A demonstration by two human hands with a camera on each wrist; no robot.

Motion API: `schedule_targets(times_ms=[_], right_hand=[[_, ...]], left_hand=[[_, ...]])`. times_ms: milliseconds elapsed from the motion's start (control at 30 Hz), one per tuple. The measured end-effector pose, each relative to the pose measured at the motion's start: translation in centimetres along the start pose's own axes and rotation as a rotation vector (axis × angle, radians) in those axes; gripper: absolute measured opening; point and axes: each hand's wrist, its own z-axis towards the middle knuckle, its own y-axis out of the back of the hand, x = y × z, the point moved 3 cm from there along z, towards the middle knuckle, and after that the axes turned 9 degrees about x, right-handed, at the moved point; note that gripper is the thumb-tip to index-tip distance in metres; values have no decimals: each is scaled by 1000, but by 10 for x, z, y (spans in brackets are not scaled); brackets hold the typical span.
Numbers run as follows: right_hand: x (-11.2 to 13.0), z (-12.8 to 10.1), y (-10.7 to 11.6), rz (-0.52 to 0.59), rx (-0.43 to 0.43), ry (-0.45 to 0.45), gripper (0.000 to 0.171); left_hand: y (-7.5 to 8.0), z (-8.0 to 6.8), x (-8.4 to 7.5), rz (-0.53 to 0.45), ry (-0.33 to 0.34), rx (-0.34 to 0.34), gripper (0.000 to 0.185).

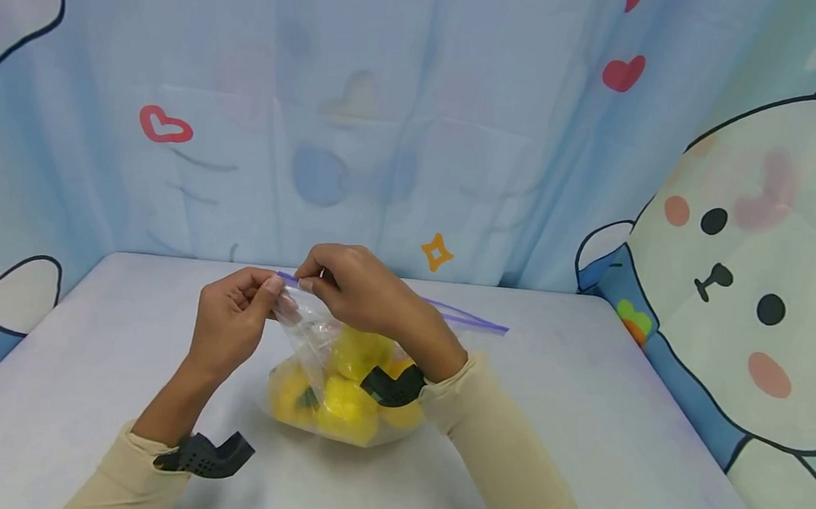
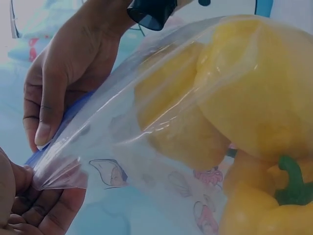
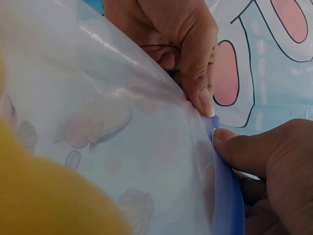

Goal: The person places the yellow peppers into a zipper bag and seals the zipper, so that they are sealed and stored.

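Left grip and right grip pinching purple zip strip of bag mid-table, far from edges.

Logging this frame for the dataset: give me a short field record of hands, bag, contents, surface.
left hand: pinches the zip strip's near end
right hand: pinches the strip beside the left
bag: clear zip bag, purple zip strip along its top
contents: yellow bell peppers, green stem visible
surface: white table, bag resting on it
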Motion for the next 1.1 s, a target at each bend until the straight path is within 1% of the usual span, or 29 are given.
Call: schedule_targets(times_ms=[100,233,300,367,467,533,600,733,800,900,1033,1100], right_hand=[[1,1,-1,1,-4,-29,10],[2,1,0,26,-18,-67,11],[2,2,2,46,-28,-67,12],[3,2,4,60,-40,-46,12],[3,1,5,80,-61,-9,11],[2,1,4,88,-74,6,11],[0,2,1,93,-81,8,12],[0,2,-2,97,-81,-12,17],[1,3,-3,95,-88,-19,17],[1,2,-2,96,-112,-23,15],[1,1,-1,104,-115,-14,14],[1,0,-1,102,-109,-9,14]], left_hand=[[3,1,1,0,15,2,14],[6,1,2,-6,64,36,17],[8,1,0,-16,88,68,19],[11,1,-2,-21,106,99,21],[12,1,-6,-32,129,121,24],[12,1,-6,-29,136,108,24],[11,0,-7,0,124,73,23],[8,-1,-8,61,59,2,19],[6,-1,-8,68,43,-8,19],[5,-1,-8,57,67,17,20],[5,-1,-6,33,131,92,23],[6,0,-6,35,129,110,22]])
